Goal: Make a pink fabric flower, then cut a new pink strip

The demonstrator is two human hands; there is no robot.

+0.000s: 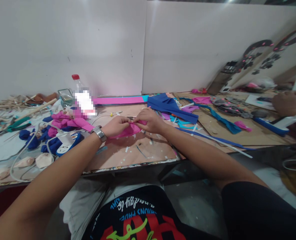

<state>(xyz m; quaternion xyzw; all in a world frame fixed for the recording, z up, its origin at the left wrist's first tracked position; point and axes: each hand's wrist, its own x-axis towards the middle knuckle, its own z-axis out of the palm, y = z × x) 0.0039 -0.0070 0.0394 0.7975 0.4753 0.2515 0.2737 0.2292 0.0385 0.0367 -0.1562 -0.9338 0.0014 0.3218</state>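
Observation:
Over the middle of the table, a bright pink strip of fabric or paper (127, 130) is stretched between my two hands. My left hand (117, 126), with a watch on its wrist, pinches one part of it. The fingers of my right hand (149, 120) are closed on the strip just beside, nearly touching the left fingertips. Some small dark thing shows at the fingertips, too small to make out. Behind the hands lies a long flat pink strip (122, 100). A folded dark blue piece (166, 105) rests behind my right hand.
A red-capped bottle (75, 77), green-handled pliers (19, 124), bunched pink and blue pieces (60, 120) and a blue-and-white power strip (69, 143) with cables are on the left. To the right lie a thin white stick (225, 141) and a twisted teal strip (218, 116). Another person's hand (286, 102) is at far right.

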